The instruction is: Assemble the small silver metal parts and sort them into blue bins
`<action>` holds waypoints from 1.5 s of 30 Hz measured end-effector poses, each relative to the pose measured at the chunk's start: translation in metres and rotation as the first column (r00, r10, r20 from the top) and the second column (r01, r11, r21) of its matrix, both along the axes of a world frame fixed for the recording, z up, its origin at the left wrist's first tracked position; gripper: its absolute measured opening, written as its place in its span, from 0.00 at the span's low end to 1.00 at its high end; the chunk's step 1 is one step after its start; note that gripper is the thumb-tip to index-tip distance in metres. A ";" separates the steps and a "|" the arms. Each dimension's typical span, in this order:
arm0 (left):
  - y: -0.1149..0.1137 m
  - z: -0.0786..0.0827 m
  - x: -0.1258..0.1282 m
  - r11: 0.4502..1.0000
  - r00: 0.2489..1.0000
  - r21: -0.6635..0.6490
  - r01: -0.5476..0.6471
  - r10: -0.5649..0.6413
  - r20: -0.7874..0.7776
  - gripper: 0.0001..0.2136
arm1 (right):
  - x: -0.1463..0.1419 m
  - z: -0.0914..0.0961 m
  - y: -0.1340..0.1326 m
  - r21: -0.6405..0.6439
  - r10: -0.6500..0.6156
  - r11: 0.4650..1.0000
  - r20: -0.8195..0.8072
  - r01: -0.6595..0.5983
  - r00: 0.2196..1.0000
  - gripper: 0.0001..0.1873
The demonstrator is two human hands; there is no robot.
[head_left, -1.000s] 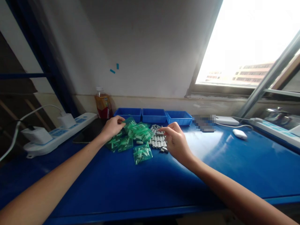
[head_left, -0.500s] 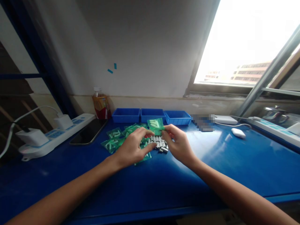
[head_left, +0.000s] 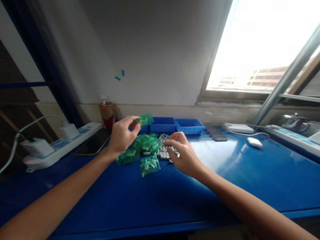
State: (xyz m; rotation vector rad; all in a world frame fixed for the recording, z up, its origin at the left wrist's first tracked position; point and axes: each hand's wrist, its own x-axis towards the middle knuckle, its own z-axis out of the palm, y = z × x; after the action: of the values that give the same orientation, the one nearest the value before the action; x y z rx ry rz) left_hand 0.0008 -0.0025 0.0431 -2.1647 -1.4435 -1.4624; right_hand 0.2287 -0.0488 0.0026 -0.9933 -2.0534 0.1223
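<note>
My left hand [head_left: 122, 136] pinches a small green plastic bag [head_left: 147, 119] by its left edge, raised in front of the left blue bin. Below lies a heap of similar green bags [head_left: 147, 142], with small pale pieces showing through the plastic. A single green bag [head_left: 150, 166] rests flat nearer the table's front. My right hand [head_left: 185, 154] hovers over the right side of a pile of short silver metal cylinders [head_left: 163, 154]. Its fingers are apart and curved, and nothing shows between them. The hand hides part of the pile.
Behind the heap, blue bins [head_left: 189, 126] stand in a row against the wall. On the left are a drink bottle [head_left: 108, 111], a phone [head_left: 93, 143] and a white power strip [head_left: 60, 146]. A white earbud case [head_left: 255, 142] and another power strip [head_left: 295, 140] lie to the right.
The green bag has passed from my right hand to my left, which has moved up and left with it. My right hand has come down over the metal cylinders with its fingers spread.
</note>
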 end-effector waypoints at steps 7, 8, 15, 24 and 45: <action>0.067 0.038 -0.020 0.951 0.909 0.152 -0.270 0.304 -0.285 0.16 | -0.005 0.001 -0.005 0.004 0.066 0.998 0.032 -0.066 0.997 0.11; 0.072 0.040 -0.020 0.949 0.885 0.112 -0.296 0.316 -0.342 0.17 | -0.004 0.001 -0.005 0.003 0.064 0.998 0.037 -0.064 0.997 0.11; 0.066 -0.002 -0.011 0.911 0.803 -0.290 -0.292 0.070 -0.592 0.27 | -0.001 0.002 -0.003 -0.009 0.045 0.999 0.079 -0.044 0.996 0.10; 0.047 -0.049 -0.032 0.820 0.947 -0.547 -0.171 -0.017 -0.322 0.29 | -0.001 -0.002 0.003 -0.054 0.081 0.996 0.101 -0.076 0.992 0.09; 0.060 0.015 0.005 0.918 0.939 -0.324 0.227 -0.295 -0.178 0.22 | 0.004 0.010 0.017 -0.536 -0.201 0.822 -0.591 -0.194 0.781 0.17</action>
State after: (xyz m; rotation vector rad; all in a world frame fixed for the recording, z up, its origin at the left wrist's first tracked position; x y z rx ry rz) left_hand 0.0055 0.0574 0.0585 -2.6995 -1.4134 -1.0721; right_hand 0.2332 -0.0322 0.0126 -1.1096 -1.3860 0.9993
